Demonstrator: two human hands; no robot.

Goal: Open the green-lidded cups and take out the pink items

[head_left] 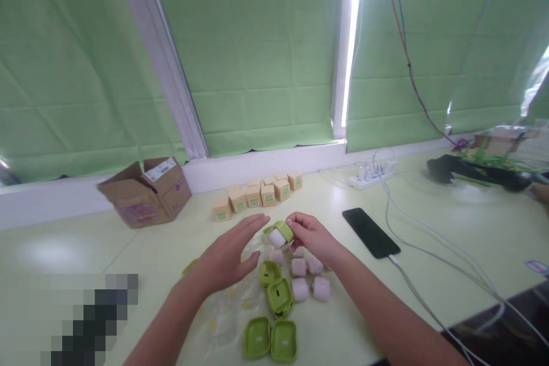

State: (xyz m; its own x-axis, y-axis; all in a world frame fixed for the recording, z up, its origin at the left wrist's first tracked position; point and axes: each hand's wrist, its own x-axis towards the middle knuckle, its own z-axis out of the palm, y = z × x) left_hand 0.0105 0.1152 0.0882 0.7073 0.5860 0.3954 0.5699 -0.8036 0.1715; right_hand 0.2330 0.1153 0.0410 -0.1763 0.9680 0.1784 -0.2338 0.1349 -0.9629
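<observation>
My right hand (311,235) pinches a small green hinged case (283,230) with a pale, rounded piece (277,238) in it. To its left my left hand (229,254) is open, fingers stretched toward the case and thumb apart. Below the hands, several pale pink rounded pieces (299,289) lie on the table. Beside them rest more green cases (280,295), stacked or overlapping. Nearest me, another green case (271,338) lies spread open, showing two hollow halves. Clear plastic bags (227,309) with yellow marks lie under and beside my left forearm.
Several small tan boxes (254,194) with green labels stand at the back. An opened cardboard carton (150,194) is at the back left. On the right are a black phone (371,233) on a white cable, a power strip (372,176), and dark blurred items near another person's hand (540,191).
</observation>
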